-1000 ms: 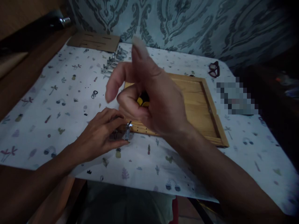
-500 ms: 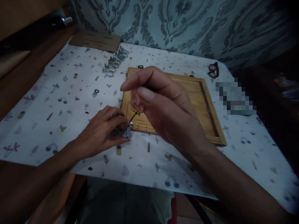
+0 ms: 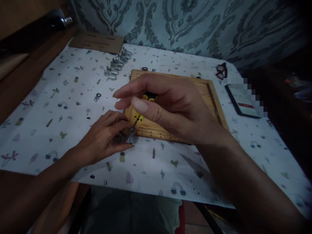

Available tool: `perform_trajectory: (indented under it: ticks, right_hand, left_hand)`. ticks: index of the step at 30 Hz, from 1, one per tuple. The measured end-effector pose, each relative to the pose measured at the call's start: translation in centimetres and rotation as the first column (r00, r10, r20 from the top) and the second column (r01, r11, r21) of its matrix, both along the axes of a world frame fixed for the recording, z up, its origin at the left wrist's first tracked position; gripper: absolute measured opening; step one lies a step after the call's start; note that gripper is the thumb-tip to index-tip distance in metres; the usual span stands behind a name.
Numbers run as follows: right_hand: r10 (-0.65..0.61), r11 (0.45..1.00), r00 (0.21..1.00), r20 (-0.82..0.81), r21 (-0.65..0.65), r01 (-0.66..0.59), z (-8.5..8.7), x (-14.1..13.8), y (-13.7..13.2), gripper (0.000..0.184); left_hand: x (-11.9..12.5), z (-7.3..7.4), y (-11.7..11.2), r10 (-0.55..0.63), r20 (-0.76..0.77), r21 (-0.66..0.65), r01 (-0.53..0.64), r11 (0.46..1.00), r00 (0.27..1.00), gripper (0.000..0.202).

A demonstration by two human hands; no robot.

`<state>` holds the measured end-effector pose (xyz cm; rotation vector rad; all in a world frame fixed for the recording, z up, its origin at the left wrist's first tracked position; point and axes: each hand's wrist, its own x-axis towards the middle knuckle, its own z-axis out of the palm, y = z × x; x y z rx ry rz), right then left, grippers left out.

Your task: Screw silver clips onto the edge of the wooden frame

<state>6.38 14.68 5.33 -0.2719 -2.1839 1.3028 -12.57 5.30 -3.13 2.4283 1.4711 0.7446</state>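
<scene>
My left hand (image 3: 103,138) rests on the table and pinches a small silver metal fitting (image 3: 132,136) between thumb and fingers. It sits against the near left corner of a wooden panel (image 3: 165,132) that has a raised rim and a row of small holes along its near edge. Above it, my right hand (image 3: 168,109) curls loosely around the yellow-and-black handle of a screwdriver (image 3: 139,116). The screwdriver leans, its shaft pointing down to the fitting; the exact contact of its tip is too small to tell. My right hand hides much of the panel.
Several similar metal fittings (image 3: 117,65) stand in a row behind the panel's left side, near a cardboard sheet (image 3: 97,42). A small ring-shaped piece (image 3: 97,97) lies left of the panel. Glasses (image 3: 221,71) and a phone (image 3: 243,102) lie at the right, on a patterned tablecloth (image 3: 73,126).
My right hand has shifted slightly left with its fingers loosened and stretched, so more of the screwdriver handle shows. My left hand stays on the fitting. The view has moved a little.
</scene>
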Motion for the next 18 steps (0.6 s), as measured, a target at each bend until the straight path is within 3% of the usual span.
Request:
perform_trajectory:
  ticks: [5, 8, 10, 15, 18]
  right_hand:
    - [0.161, 0.964, 0.98, -0.121, -0.194, -0.182, -1.3, -2.5, 1.8, 0.043]
    - [0.35, 0.867, 0.922, -0.163, -0.317, -0.385, -1.2, -3.5, 2.4, 0.04]
    - [0.422, 0.793, 0.89, -0.172, -0.407, -0.454, -0.7, -3.7, 2.1, 0.04]
    - [0.242, 0.798, 0.962, -0.125, -0.539, -0.271, 0.3, -3.9, 0.4, 0.053]
    - [0.007, 0.822, 0.987, -0.16, -0.561, -0.097, 0.2, -4.4, -0.8, 0.057]
  left_hand:
    - [0.0, 0.0, -0.1, 0.022, -0.026, -0.017, -0.023, 1.0, 0.999, 0.044]
    - [0.0, 0.0, -0.2, 0.002, -0.02, 0.018, -0.002, 1.0, 1.0, 0.043]
    - [0.0, 0.0, -0.2, -0.014, -0.014, 0.033, 0.014, 0.999, 1.0, 0.044]
    - [0.1, 0.3, -0.3, 0.001, -0.012, 0.002, -0.001, 1.0, 1.0, 0.043]
    - [0.2, 0.4, -0.2, 0.002, -0.003, -0.005, -0.002, 1.0, 1.0, 0.037]
